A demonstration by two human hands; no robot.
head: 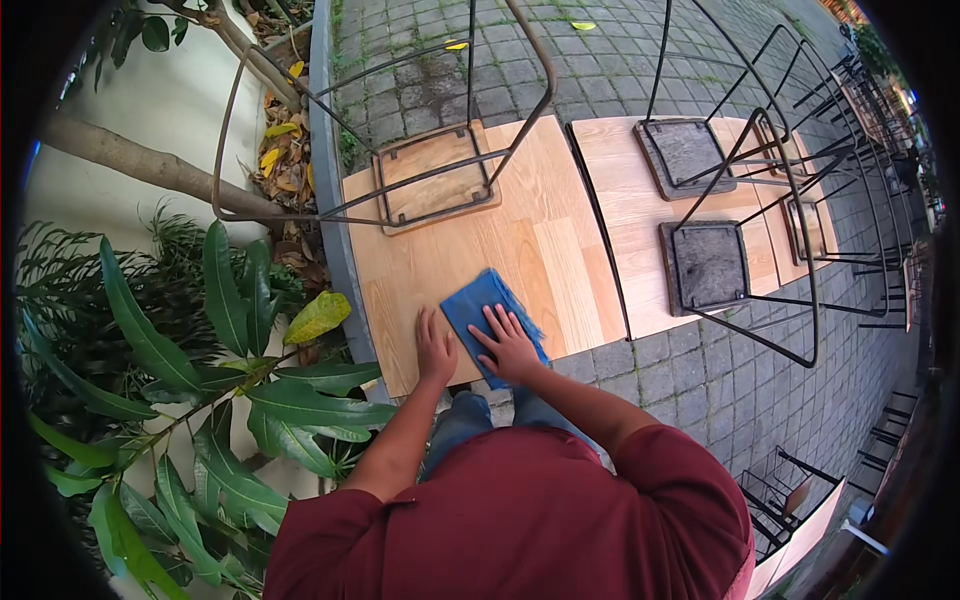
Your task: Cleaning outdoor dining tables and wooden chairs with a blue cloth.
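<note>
A folded blue cloth (474, 309) with a frayed right edge lies on the wooden tabletop (405, 292), its near corner reaching past the table's front edge. My right hand (511, 349) rests on the cloth with fingers spread, pressing it flat. Just left of the cloth, my left hand (436, 351) lies palm down on the bare wood and holds nothing. Beyond both hands, an upturned stool (435, 176) sits seat-down on the far part of the same tabletop, its dark metal legs pointing up.
To the right, a second table (622, 262) carries upturned stools with dark seats (705, 266). Leafy branches (315, 405) crowd my left side beside a low concrete curb (337, 247). Grey paving (690, 382) surrounds the tables. Another table (799, 540) stands at the lower right.
</note>
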